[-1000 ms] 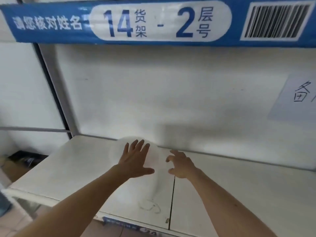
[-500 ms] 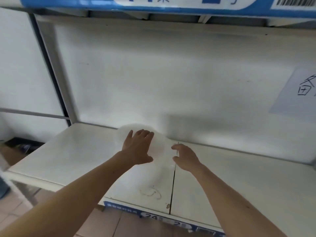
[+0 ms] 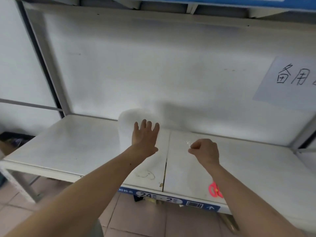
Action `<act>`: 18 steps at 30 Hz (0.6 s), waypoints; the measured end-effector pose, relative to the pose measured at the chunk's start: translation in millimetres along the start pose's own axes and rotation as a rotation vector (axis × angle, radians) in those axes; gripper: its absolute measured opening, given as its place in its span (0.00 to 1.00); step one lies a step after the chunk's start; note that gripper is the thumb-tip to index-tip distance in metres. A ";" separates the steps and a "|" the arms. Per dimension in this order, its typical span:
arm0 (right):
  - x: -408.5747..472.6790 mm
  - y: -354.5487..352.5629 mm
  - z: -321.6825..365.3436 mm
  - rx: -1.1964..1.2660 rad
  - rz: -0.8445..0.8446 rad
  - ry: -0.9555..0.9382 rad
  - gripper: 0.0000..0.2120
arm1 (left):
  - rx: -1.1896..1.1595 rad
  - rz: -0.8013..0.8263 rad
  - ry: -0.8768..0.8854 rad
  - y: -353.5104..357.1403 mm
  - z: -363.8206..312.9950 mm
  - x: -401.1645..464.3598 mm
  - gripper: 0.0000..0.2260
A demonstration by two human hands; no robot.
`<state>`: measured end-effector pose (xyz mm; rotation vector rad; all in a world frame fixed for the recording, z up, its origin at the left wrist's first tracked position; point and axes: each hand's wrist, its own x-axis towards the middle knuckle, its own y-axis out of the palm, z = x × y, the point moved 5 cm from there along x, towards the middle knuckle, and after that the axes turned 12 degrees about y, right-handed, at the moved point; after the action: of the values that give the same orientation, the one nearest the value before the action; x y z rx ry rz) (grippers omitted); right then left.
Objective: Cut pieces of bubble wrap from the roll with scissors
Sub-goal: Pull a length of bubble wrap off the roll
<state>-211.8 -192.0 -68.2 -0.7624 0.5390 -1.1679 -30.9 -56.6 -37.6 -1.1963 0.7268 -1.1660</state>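
Note:
A roll of clear bubble wrap (image 3: pixel 127 124) stands on the white shelf (image 3: pixel 68 144), close to the back panel. My left hand (image 3: pixel 145 137) lies flat on the roll with its fingers spread. My right hand (image 3: pixel 204 150) is closed on the free end of the bubble wrap sheet (image 3: pixel 181 141), which stretches rightward from the roll over the shelf. Red-handled scissors (image 3: pixel 214 189) lie near the shelf's front edge, partly hidden under my right forearm.
A paper note with handwriting (image 3: pixel 290 79) is stuck to the back panel at the right. A blue label strip (image 3: pixel 171 199) runs along the shelf's front edge. An upper shelf (image 3: pixel 171 7) hangs overhead. Tiled floor (image 3: pixel 136 219) lies below.
My right hand has closed on the sheet's end and moved right, drawing wrap off the roll. The view has tilted down, and the scissors have come into sight.

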 end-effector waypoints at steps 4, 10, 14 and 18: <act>-2.2 -6.8 -13.3 -0.018 -0.034 0.054 0.05 | 0.053 0.014 -0.054 2.7 0.3 3.4 0.44; -6.6 -0.8 -29.0 0.203 0.010 0.097 0.18 | 0.054 -0.002 -0.072 9.0 -8.7 -3.3 0.41; -12.6 1.0 -26.1 0.319 0.026 0.105 0.33 | 0.057 -0.212 0.141 6.3 -32.4 -14.6 0.33; -13.2 13.0 -29.0 0.352 0.110 0.119 0.24 | -0.321 -0.266 0.164 27.8 -54.0 -23.4 0.25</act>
<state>-229.1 -184.1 -96.8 -0.3595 0.4512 -1.1698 -78.7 -52.9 -81.6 -1.5124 0.9240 -1.4166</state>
